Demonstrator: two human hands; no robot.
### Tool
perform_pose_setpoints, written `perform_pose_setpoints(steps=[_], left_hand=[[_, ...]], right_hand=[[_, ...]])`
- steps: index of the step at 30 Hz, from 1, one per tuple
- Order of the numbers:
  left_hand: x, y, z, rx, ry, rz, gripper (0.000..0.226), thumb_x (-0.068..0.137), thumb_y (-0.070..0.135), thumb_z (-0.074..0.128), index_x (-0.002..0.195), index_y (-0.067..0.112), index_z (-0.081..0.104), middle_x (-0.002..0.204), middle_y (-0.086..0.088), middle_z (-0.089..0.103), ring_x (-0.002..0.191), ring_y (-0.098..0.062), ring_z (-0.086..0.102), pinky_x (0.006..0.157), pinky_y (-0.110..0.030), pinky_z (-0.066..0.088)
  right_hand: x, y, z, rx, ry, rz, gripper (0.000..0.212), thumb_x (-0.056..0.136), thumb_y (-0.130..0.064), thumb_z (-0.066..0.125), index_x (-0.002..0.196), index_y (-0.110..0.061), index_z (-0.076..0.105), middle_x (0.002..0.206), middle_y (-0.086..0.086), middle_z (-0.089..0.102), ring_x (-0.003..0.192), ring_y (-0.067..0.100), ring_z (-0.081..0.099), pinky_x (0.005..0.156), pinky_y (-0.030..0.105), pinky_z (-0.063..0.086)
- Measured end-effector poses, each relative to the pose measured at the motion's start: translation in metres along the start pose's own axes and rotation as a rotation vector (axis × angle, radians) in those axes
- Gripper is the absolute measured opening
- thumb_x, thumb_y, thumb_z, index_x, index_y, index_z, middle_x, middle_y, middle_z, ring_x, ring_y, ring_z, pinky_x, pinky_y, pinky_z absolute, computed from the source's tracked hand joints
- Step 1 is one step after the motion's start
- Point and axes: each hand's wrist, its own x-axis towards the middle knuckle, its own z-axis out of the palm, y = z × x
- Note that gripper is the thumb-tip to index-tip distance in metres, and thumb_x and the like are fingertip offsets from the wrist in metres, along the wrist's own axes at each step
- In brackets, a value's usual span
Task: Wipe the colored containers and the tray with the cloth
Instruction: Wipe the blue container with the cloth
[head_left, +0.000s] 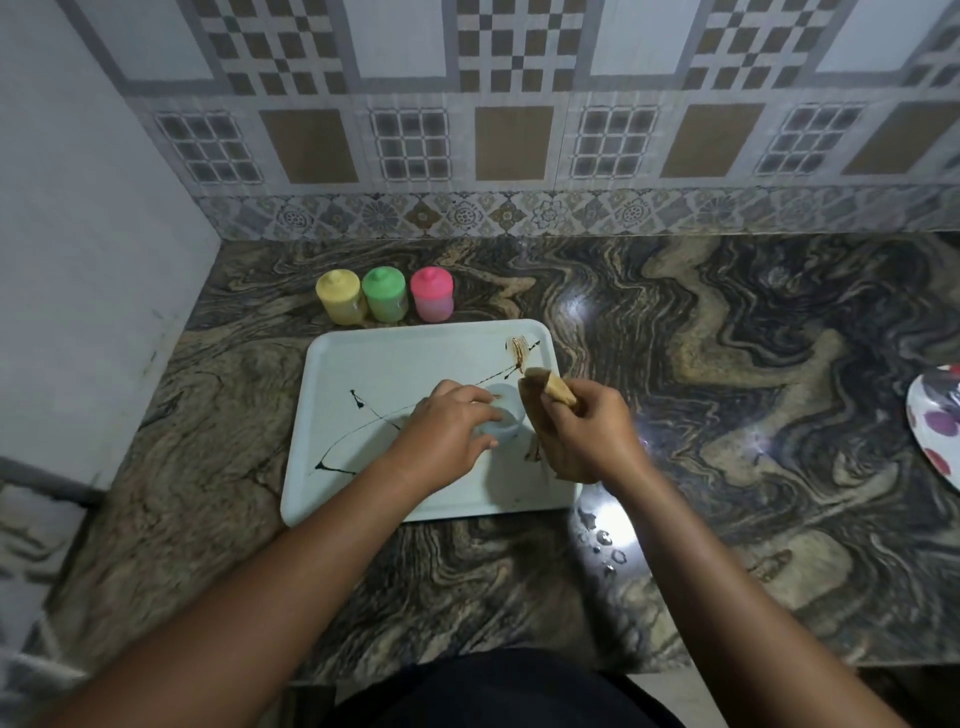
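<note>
On streaked white rectangular tray (363, 364): pale round plastic container (506, 415), gripped by left hand (447, 431); right hand (592, 431) just beside, clutching crumpled tan cloth (558, 389).

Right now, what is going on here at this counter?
A person is cleaning at a stone counter. The left hand grips a small pale container standing on the white tray, and the right hand holds a tan cloth beside it. The tray shows dark streaks and a brown smear, so it is not wiped yet. A yellow jar, a green jar and a pink jar stand in a row behind it.
</note>
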Motion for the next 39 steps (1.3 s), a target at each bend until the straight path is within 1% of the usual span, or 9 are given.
perform_pose_setpoints(steps=[5,12,18,21,23,27,30,35,39], left_hand=[[-0.004,-0.004,0.012,0.041,0.077,0.014,0.016,0.088,0.02,0.07,0.103,0.019,0.076,0.116,0.0,0.068,0.11,-0.027,0.056,0.088,-0.047,0.052],[0.002,0.005,-0.03,-0.234,0.136,-0.052,0.008,0.086,0.013,0.07,0.091,0.018,0.075,0.095,0.007,0.072,0.097,-0.015,0.062,0.087,-0.033,0.05],[0.005,0.036,-0.117,-0.465,0.224,-0.079,0.013,0.088,0.019,0.074,0.088,0.032,0.073,0.09,0.018,0.073,0.087,0.003,0.067,0.073,-0.011,0.051],[0.007,0.046,-0.143,-0.552,0.319,-0.11,0.007,0.086,0.02,0.075,0.088,0.027,0.075,0.083,0.014,0.073,0.079,-0.001,0.069,0.072,-0.024,0.059],[0.007,0.051,-0.159,-0.589,0.368,-0.139,0.004,0.086,0.023,0.074,0.09,0.025,0.075,0.083,0.009,0.074,0.078,-0.007,0.07,0.068,-0.03,0.06],[-0.001,0.065,-0.187,-0.636,0.406,-0.114,0.019,0.082,0.033,0.074,0.091,0.016,0.076,0.084,0.0,0.074,0.073,-0.003,0.068,0.061,-0.014,0.052],[-0.007,0.073,-0.199,-0.727,0.353,-0.107,0.024,0.073,0.04,0.073,0.084,0.018,0.076,0.081,-0.004,0.074,0.076,-0.009,0.07,0.064,-0.022,0.058],[-0.015,0.085,-0.209,-0.609,0.374,-0.031,0.015,0.078,0.04,0.074,0.085,0.027,0.077,0.081,0.008,0.075,0.078,-0.008,0.071,0.068,-0.025,0.06],[-0.014,0.087,-0.216,-0.749,0.344,-0.022,0.016,0.084,0.03,0.07,0.097,0.027,0.077,0.097,0.002,0.078,0.088,-0.015,0.074,0.069,-0.023,0.059]], right_hand=[[-0.006,0.009,0.005,-0.063,0.014,0.0,0.026,0.092,-0.03,0.064,0.068,-0.02,0.064,0.056,-0.005,0.058,0.055,0.007,0.054,0.052,0.026,0.042],[0.002,0.016,-0.008,0.154,0.107,0.056,0.022,0.089,-0.039,0.066,0.081,-0.021,0.074,0.073,0.009,0.074,0.07,0.016,0.066,0.064,0.04,0.055],[-0.01,-0.043,-0.017,0.481,0.102,-0.138,0.033,0.101,-0.028,0.06,0.081,-0.002,0.069,0.072,0.005,0.064,0.07,0.014,0.055,0.063,0.034,0.044],[-0.031,-0.071,-0.017,0.616,-0.002,-0.268,0.035,0.102,-0.025,0.058,0.08,0.001,0.066,0.07,0.007,0.062,0.071,0.016,0.055,0.062,0.042,0.049],[-0.045,-0.085,-0.017,0.643,-0.081,-0.367,0.031,0.095,-0.031,0.065,0.09,0.0,0.069,0.08,0.028,0.063,0.077,0.022,0.06,0.067,0.05,0.052],[-0.069,-0.11,-0.016,0.627,-0.077,-0.469,0.032,0.066,-0.01,0.088,0.093,-0.003,0.071,0.081,0.026,0.068,0.068,0.015,0.068,0.06,0.029,0.057],[-0.078,-0.123,-0.01,0.603,0.033,-0.514,0.026,0.066,0.001,0.087,0.084,-0.012,0.073,0.072,0.008,0.073,0.061,0.003,0.065,0.056,0.018,0.053],[-0.079,-0.123,-0.003,0.596,0.157,-0.644,0.019,0.07,-0.011,0.089,0.081,-0.016,0.075,0.063,0.013,0.064,0.055,0.018,0.062,0.059,0.029,0.059],[-0.076,-0.126,-0.008,0.617,0.221,-0.576,0.026,0.066,0.008,0.086,0.061,-0.007,0.066,0.056,0.011,0.055,0.054,0.003,0.052,0.052,0.017,0.047]])
